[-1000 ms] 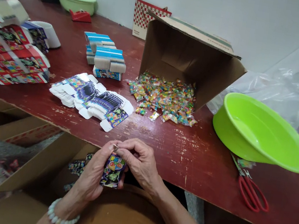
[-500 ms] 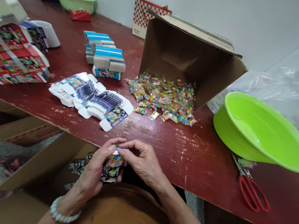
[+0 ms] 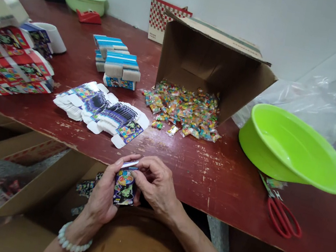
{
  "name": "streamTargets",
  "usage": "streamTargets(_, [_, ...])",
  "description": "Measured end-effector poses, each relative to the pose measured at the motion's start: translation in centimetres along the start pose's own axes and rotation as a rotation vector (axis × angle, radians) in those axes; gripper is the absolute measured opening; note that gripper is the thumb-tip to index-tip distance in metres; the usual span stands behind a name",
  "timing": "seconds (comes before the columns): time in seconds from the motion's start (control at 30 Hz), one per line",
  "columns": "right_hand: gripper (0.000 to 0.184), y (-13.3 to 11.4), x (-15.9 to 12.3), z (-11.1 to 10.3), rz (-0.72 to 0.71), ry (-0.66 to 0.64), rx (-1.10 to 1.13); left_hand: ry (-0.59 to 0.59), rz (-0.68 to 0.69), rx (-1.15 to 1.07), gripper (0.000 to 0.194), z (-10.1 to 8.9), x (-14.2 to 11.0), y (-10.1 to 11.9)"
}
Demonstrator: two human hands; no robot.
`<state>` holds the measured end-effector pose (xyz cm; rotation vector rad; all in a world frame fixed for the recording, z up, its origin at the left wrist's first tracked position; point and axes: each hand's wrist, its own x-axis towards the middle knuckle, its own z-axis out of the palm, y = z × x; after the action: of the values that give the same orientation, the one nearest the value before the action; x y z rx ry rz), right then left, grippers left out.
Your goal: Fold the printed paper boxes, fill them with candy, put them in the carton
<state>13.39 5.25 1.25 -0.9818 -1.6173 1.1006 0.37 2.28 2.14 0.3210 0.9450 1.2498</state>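
Note:
My left hand (image 3: pixel 106 195) is wrapped round a small purple printed candy box (image 3: pixel 124 189), upright just off the table's front edge. A white flap shows at the box's top. My right hand (image 3: pixel 158 186) has thumb and fingers pinched at the box's upper right corner; whether it grips the flap itself is hard to see. Beyond the hands lies a fanned stack of flat purple cartons (image 3: pixel 109 112). Right of it, small wrapped candies (image 3: pixel 187 107) spill from a tipped cardboard box (image 3: pixel 194 61).
A green basin (image 3: pixel 292 151) stands at right, red-handled scissors (image 3: pixel 283 216) beside it. Blue-topped carton stacks (image 3: pixel 122 64) and red carton bundles (image 3: pixel 17 62) sit at left. Below the table edge, an open cardboard box (image 3: pixel 38 186) contains small dark packs.
My right fingers have shifted from the top of the box to its right corner. The white top flap now stands out more. The left hand keeps its hold.

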Motion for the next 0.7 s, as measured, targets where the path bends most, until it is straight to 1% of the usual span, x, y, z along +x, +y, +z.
streamTargets(0.07, [0.004,0.1,0.0,0.1,-0.012,0.015,0.081,-0.028,0.006,0.014,0.032,-0.2,0.1,-0.2])
streamTargets(0.13, [0.008,0.5,0.0,0.2,0.051,0.044,0.191,-0.059,0.004,0.029,0.033,-0.5,0.3,-0.3])
streamTargets(0.2, [0.020,0.8,0.0,0.2,0.112,0.036,0.230,-0.064,0.004,0.059,0.035,-0.8,0.4,-0.4])
streamTargets(0.23, [0.024,0.9,0.1,0.1,0.104,0.008,0.198,-0.062,-0.001,0.075,0.037,-0.9,0.4,-0.3])
streamTargets(0.27, [0.023,0.9,0.1,-0.1,0.063,-0.030,0.144,-0.063,-0.011,0.086,0.039,-1.0,0.4,-0.3])
streamTargets(0.33, [0.013,0.8,0.2,-0.5,-0.056,-0.098,0.032,-0.073,-0.044,0.084,0.045,-1.0,0.4,-0.1])
streamTargets(0.37, [0.008,0.7,0.2,-0.7,-0.095,-0.114,-0.001,-0.071,-0.054,0.069,0.047,-1.0,0.3,0.0])
streamTargets(0.4, [0.006,0.6,0.2,-0.9,-0.103,-0.113,-0.004,-0.066,-0.062,0.054,0.049,-0.9,0.3,0.1])
streamTargets(0.43, [0.007,0.6,0.2,-1.0,-0.079,-0.104,0.014,-0.056,-0.067,0.045,0.050,-0.8,0.3,0.1])
streamTargets(0.5, [0.012,0.8,0.3,-1.1,0.036,-0.096,0.054,-0.037,-0.066,0.062,0.052,-0.8,0.3,0.1])
streamTargets(0.6, [0.015,1.1,0.6,-1.0,0.210,-0.121,0.101,-0.038,-0.018,0.181,0.050,-1.0,0.5,-0.2])
streamTargets(0.7, [0.017,1.2,1.2,-1.0,0.272,-0.161,0.100,-0.029,0.066,0.300,0.047,-1.4,0.7,-0.4])
